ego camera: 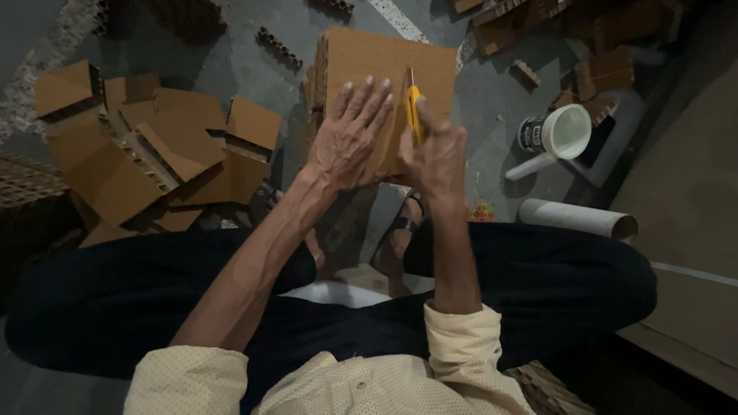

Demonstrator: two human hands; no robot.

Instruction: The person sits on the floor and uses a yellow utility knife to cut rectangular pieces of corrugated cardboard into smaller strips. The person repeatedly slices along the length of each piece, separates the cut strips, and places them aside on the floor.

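From the head view, my left hand point(354, 134) lies flat, fingers spread, pinning the cardboard block point(384, 69) on the floor before my knees, while my right hand point(437, 154) is clenched around the yellow utility knife point(415, 111), blade on the board's top face. I judge I'm mid-cut; what's needed next is a steady pull toward me, fingers clear of the line.
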